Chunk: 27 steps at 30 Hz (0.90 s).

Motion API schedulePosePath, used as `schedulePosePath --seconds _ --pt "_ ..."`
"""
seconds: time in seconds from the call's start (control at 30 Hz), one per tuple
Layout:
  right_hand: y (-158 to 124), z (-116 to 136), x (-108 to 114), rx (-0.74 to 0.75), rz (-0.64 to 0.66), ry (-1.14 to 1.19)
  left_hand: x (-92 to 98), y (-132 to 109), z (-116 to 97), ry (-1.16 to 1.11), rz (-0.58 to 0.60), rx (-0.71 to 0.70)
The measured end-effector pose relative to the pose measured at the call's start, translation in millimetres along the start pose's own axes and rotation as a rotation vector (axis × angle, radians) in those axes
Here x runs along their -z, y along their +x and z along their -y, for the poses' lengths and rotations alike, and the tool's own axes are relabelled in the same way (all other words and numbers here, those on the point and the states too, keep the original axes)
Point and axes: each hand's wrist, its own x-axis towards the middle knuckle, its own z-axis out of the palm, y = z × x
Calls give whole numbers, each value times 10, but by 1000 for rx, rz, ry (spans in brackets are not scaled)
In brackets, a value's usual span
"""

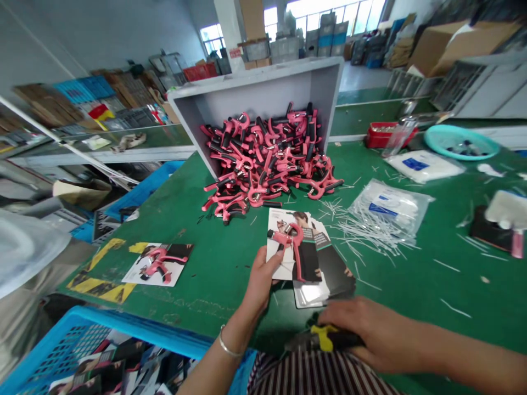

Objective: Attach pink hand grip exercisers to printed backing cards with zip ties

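Observation:
In my left hand [258, 281] is a printed card [275, 220] with a pink-and-black hand grip exerciser [297, 249] lying against it. My thumb presses on its front, with the fingers behind the card. Under and to the right of it lies a stack of similar cards [338, 271]. My right hand [364, 325], low near my lap, is closed around pliers [325, 337] with yellow and black handles; their jaws are blurred and point left. Off to the left on the green table, another card [179, 278] carries a pink hand grip [156, 263].
Behind the cards, a tipped grey bin [255, 82] spills pink hand grips [267, 153]. White cable ties [381, 236] lie scattered on the right beside plastic bags [426, 164]. A red box [381, 134] and turquoise basin [436, 137] stand farther back. A blue crate [135, 323] holds carded pieces.

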Motion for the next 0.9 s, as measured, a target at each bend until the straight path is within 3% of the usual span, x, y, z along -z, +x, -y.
schedulePosePath --seconds 0.17,0.27,0.37,0.6,0.9 --pt "219 -113 -295 -166 136 1098 -171 -61 -133 -239 -8 -144" --pt "299 -215 -486 -127 193 1394 -225 -108 -158 -300 -4 -163" --pt "330 -233 -572 -83 210 1480 -241 -136 -135 -315 -3 -161" --pt "364 -263 -479 -98 251 1538 -236 -191 -87 -344 32 -118" --pt "354 -288 -570 -79 285 1555 -229 -161 -48 -365 22 -159"
